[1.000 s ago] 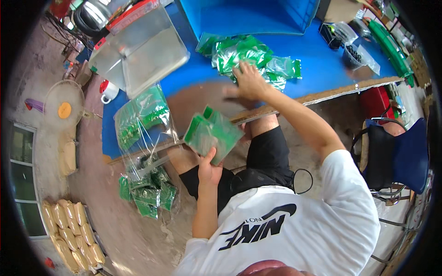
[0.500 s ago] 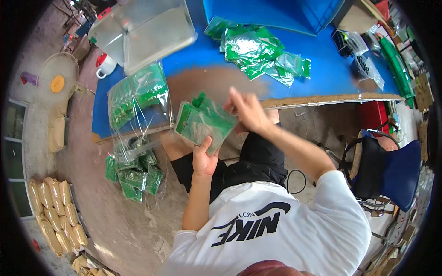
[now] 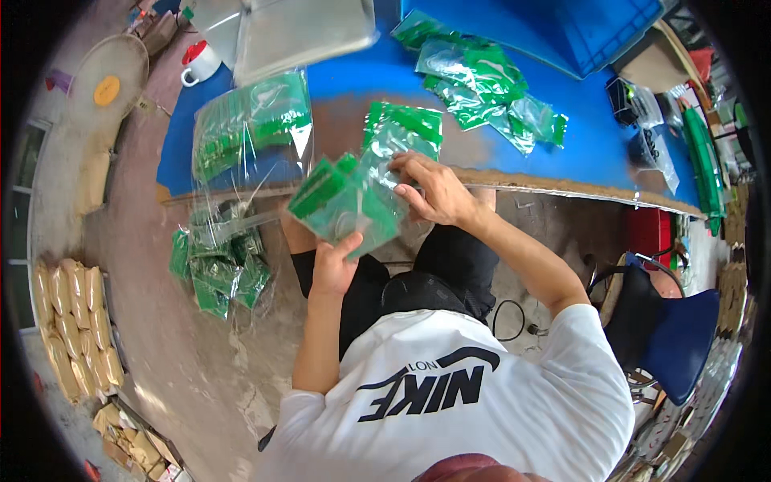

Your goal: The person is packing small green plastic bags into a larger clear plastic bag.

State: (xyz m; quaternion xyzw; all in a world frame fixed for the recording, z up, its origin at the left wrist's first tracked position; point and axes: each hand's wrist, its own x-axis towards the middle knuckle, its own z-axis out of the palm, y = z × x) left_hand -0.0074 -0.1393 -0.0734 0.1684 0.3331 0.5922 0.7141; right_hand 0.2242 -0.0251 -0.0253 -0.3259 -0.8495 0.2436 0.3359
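Thumb on top, my left hand [image 3: 336, 265] grips a small fanned stack of green and clear plastic packets [image 3: 345, 210] above my lap. To its right, my right hand [image 3: 438, 189] has its fingers curled at the lower end of another green and clear packet [image 3: 411, 120], which extends over the table's front edge area. That packet slightly overlaps the stack in view. A large clear bag [image 3: 253, 120] filled with rows of similar packets lies left of my hands. Beyond my right hand is a loose pile of green packets [image 3: 474, 76].
The blue table [image 3: 353, 68] has a worn brown front edge. On it are a white mug [image 3: 201, 64], a clear plastic bin [image 3: 305, 36] and a blue crate [image 3: 554, 36]. More packets [image 3: 221, 269] hang in clear plastic below the left edge. A chair [image 3: 666, 321] stands right.
My right hand has moved to a packet now seen spread toward the table beyond the stack. My left hand with the stack has shifted slightly left. The whole view has also shifted.
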